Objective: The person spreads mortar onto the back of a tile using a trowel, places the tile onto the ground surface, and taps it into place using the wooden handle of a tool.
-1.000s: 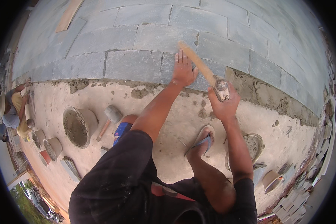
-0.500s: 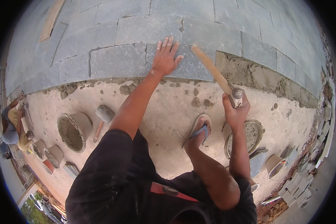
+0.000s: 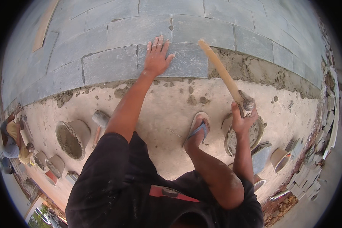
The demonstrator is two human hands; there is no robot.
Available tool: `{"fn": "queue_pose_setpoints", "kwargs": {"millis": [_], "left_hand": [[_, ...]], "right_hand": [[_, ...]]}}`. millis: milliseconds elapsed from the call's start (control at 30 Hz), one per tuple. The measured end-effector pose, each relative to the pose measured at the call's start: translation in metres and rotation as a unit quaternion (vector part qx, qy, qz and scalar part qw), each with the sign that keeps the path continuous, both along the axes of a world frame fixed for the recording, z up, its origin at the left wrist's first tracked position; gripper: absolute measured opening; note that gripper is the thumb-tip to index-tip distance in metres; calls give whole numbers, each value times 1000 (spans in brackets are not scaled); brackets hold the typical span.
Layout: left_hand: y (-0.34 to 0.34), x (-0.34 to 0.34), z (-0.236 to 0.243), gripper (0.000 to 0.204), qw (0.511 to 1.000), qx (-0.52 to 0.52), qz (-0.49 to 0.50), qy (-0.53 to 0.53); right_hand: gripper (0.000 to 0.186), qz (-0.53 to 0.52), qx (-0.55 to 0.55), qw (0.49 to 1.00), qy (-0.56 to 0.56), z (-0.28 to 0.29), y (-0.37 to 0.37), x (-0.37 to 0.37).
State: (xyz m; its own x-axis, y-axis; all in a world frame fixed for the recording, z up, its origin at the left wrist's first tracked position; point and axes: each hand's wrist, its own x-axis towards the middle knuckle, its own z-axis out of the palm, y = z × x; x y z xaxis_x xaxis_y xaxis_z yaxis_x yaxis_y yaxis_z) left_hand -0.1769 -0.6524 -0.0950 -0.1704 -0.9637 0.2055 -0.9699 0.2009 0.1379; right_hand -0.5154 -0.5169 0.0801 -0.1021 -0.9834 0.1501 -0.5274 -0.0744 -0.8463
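My left hand (image 3: 156,57) lies flat with fingers spread on a grey stone tile (image 3: 188,62) in the front row. My right hand (image 3: 244,121) is closed round the head end of a hammer (image 3: 221,74). Its wooden handle points forward and to the left, and the rounded metal head shows above my fingers. The handle's tip appears over the right end of that tile; I cannot tell whether it touches. To the right of the tile runs a strip of bare wet mortar (image 3: 254,67).
A bucket of mortar (image 3: 81,131) and a mallet (image 3: 100,118) stand left of me; another mortar bucket (image 3: 257,136) is partly behind my right forearm. My sandalled foot (image 3: 198,129) is between. Stacked stone pieces (image 3: 307,174) line the right. A co-worker (image 3: 12,138) crouches far left.
The view has shifted slightly right. The hammer handle has swung a little to the right, more upright, with its head still in my right hand. My left hand stays flat on the tile.
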Motion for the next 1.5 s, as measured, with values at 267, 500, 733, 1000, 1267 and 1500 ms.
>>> {"fn": "queue_pose_setpoints", "kwargs": {"millis": [267,500,733,1000,1267,1500], "left_hand": [[1,-2,1,68,1000,1,3,-20],[-5,-8,5,68,1000,-3,1,-15],[4,-4,0,67,1000,-25,-5,18],[6,-4,4,67,998,-13,7,66],[4,-11,2,67,995,-6,42,86],[3,-12,1,67,996,-11,41,79]], "right_hand": [[29,41,-82,993,75,7,22,-9],[27,24,18,996,81,6,31,-10],[32,24,4,998,61,10,26,4],[40,13,74,996,-40,-6,9,7],[35,17,88,991,-102,-2,-12,36],[25,57,-15,998,-14,-9,-37,48]]}}
